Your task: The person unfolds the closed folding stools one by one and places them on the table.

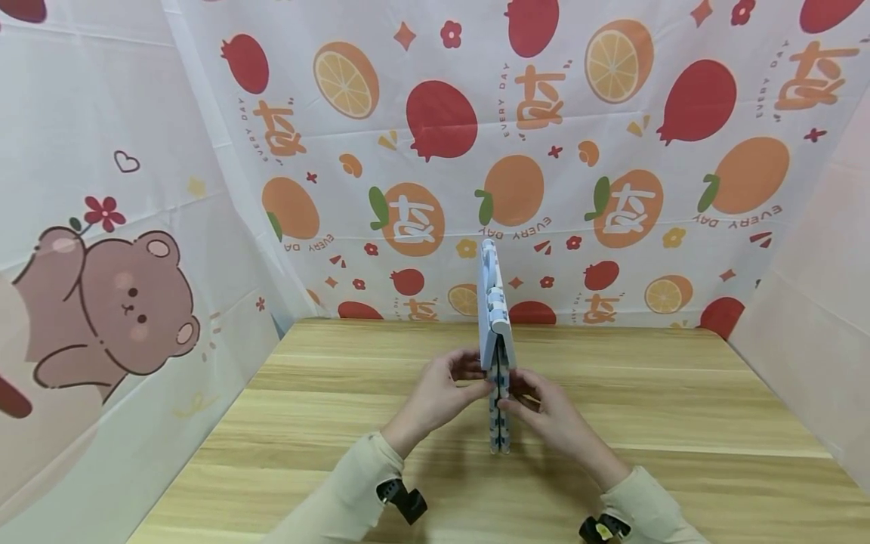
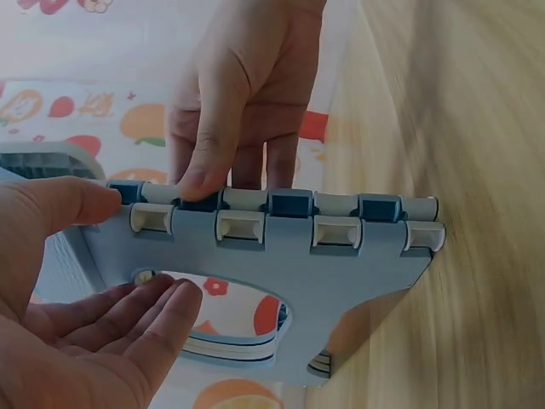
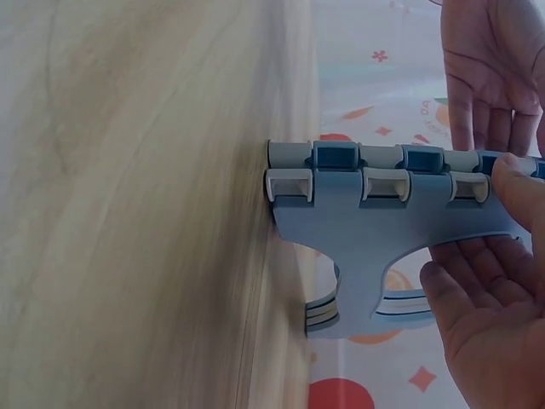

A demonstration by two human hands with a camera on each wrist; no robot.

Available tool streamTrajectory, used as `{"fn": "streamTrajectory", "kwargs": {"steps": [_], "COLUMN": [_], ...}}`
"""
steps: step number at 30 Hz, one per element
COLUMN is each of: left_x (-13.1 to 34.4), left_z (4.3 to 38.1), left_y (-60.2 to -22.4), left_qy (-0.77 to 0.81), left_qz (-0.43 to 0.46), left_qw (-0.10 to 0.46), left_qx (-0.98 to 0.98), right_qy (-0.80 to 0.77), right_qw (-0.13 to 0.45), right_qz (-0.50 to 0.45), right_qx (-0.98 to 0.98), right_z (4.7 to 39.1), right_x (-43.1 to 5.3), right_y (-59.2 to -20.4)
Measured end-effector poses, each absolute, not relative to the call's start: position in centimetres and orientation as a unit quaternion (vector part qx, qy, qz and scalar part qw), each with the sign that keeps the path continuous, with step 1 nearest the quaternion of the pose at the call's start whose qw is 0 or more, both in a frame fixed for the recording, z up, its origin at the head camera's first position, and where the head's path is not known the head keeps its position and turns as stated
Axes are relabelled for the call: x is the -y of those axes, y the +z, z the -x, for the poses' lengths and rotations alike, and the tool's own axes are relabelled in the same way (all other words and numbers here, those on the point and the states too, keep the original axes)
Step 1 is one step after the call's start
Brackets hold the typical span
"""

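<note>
At the middle of a wood-grain table (image 1: 306, 446), a person steadies a hinged blue-and-white plastic stand (image 1: 498, 329) upright between two hands, its lower end down at the tabletop. The left hand (image 1: 442, 389) grips it from the left side, thumb along the near edge and fingers bent round toward the far side, the gap no wider than the folded plastic. The right hand (image 1: 553, 415) mirrors that hold from the right, slightly lower, thumb on the near edge and fingers bent behind it.

Seen from the left wrist, the near edge carries two rows of hinge knuckles (image 2: 289, 204), white alternating with blue, above a pale blue side panel (image 2: 341, 247) cut with a rounded opening; both thumbs press close to the hinge line. At the stand's upper end, two panels slope down to left and right from a narrow ridge.

Cream sleeves (image 1: 353, 483) reach in from the near edge, a black wristband (image 1: 401, 500) on the left wrist and another on the right. Across the far side hangs a fruit-print cloth (image 1: 435, 60) of oranges and red fruit; a brown cartoon bear (image 1: 139, 306) decorates the left wall.
</note>
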State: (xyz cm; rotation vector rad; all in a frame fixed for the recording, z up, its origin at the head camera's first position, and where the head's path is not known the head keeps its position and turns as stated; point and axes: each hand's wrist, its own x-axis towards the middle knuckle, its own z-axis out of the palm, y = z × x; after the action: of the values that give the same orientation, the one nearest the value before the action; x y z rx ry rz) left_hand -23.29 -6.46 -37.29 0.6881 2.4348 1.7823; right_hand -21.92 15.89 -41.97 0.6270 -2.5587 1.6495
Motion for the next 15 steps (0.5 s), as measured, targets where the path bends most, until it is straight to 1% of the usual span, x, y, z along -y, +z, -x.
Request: {"fn": "streamTrajectory", "kwargs": {"steps": [5, 15], "left_x": [6.2, 5.7], "left_z": [23.4, 23.7], "left_y": [-37.7, -38.4], "left_qy": [0.574, 0.563], "left_qz": [-0.217, -0.232], "left_qw": [0.033, 0.035], "left_qx": [-0.789, -0.793], "right_qy": [0.533, 0.513], "right_qw": [0.015, 0.035], "right_qz": [-0.209, -0.224], "right_qx": [0.820, 0.828], "right_z": [22.1, 22.1], "right_x": [-15.9, -16.0], "right_y": [-42.2, -42.7]}}
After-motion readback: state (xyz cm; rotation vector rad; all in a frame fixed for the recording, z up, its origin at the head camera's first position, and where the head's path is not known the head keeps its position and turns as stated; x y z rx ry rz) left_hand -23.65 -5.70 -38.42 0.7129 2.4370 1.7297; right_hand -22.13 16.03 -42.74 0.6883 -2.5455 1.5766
